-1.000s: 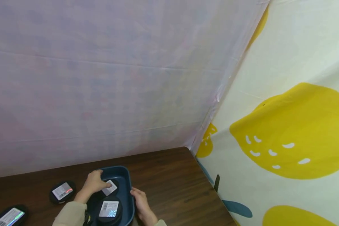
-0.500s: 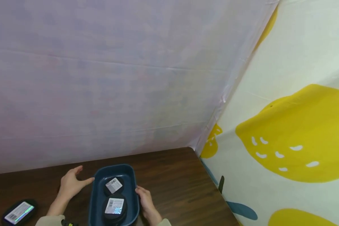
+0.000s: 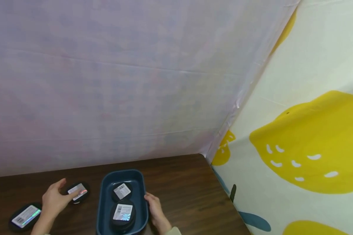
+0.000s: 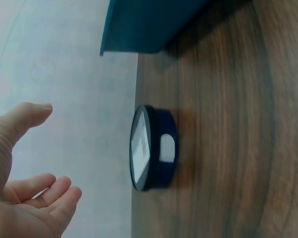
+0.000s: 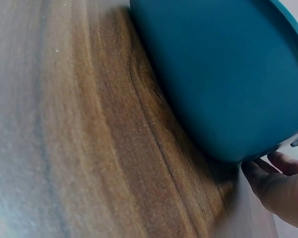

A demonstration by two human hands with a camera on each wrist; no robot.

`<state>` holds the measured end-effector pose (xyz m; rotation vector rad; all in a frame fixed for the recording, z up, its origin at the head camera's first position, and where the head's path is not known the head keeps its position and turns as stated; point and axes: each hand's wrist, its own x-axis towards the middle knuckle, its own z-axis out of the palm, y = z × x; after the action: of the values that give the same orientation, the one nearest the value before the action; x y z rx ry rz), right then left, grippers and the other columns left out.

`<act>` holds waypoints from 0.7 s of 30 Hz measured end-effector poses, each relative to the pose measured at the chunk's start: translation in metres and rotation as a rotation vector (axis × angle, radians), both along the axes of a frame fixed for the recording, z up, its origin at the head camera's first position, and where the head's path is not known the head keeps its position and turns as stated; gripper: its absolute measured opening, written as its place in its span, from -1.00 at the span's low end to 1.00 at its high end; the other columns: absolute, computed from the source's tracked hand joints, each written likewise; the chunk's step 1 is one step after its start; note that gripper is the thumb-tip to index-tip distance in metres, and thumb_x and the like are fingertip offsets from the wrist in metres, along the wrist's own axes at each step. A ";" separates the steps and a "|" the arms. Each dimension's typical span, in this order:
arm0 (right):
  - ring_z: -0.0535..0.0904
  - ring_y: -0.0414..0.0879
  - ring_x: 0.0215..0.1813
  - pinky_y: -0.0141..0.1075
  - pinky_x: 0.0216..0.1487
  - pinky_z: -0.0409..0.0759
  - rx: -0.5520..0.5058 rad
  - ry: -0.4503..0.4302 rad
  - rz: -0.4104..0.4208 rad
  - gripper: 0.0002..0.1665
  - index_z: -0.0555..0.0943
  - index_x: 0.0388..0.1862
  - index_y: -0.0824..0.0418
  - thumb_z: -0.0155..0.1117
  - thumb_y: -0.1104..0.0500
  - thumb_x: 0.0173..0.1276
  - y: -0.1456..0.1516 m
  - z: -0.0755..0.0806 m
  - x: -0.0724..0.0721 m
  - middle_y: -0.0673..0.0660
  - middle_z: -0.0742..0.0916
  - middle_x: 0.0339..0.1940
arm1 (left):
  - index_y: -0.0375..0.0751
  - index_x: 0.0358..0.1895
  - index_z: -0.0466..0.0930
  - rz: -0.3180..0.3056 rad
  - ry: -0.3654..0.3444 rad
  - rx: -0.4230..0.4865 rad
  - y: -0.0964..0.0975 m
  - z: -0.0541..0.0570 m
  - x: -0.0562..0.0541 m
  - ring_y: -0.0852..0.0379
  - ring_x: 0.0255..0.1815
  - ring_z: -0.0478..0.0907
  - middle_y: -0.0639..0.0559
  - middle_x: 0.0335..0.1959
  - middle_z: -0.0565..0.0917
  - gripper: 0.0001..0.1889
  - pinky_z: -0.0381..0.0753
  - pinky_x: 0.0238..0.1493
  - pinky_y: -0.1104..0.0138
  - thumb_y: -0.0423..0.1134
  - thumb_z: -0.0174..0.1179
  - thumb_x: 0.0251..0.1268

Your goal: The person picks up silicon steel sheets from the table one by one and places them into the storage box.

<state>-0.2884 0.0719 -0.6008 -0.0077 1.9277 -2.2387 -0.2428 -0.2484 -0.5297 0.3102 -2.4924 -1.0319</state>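
While, in the head view, the left hand [image 3: 54, 199] is hovering, fingers spread, beside a round dark container [image 3: 84, 188] on the table [image 3: 182, 195], left of the blue tray [image 3: 123, 176], the right hand [image 3: 156, 211] is gripping the tray's side. Left wrist view: thumb and fingers are holding nothing; an off-centre pinch could be shoving the container away. Right wrist view: fingertips are clasping the tray's edge; an uneven pull could be dragging it askew.

High forward-down head view, close low wrist views, tray [image 5: 226, 79] in all
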 end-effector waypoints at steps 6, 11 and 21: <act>0.60 -0.19 -0.24 -0.36 -0.17 0.56 0.010 -0.015 0.001 -0.48 0.47 0.12 0.53 0.06 0.18 0.29 0.002 0.000 0.000 0.24 0.71 -0.12 | -0.72 0.16 0.21 0.034 -0.090 0.061 -0.008 -0.006 0.002 -0.48 -0.01 0.34 -0.63 0.08 0.32 -0.22 0.10 0.12 -0.21 -0.20 0.35 -0.01; 0.61 -0.15 -0.22 -0.35 -0.17 0.57 -0.002 -0.012 -0.002 -0.47 0.46 0.12 0.54 0.06 0.19 0.28 0.004 0.003 0.001 0.28 0.70 -0.12 | -0.77 0.16 0.18 0.034 -0.103 0.058 -0.010 -0.017 -0.001 -0.49 0.04 0.26 -0.66 0.08 0.29 -0.19 0.04 0.16 -0.24 -0.23 0.36 -0.05; 0.61 -0.16 -0.21 -0.33 -0.14 0.57 0.014 -0.018 -0.002 -0.48 0.48 0.13 0.50 0.06 0.17 0.29 0.001 -0.001 -0.001 0.26 0.70 -0.10 | -0.80 0.13 0.17 0.052 -0.166 0.066 -0.011 -0.038 -0.009 -0.47 0.09 0.20 -0.66 0.02 0.34 -0.16 0.12 0.15 -0.21 -0.23 0.37 -0.11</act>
<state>-0.2893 0.0726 -0.6014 0.0166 1.9346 -2.2194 -0.2522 -0.2591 -0.5676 0.4973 -2.5843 -1.1098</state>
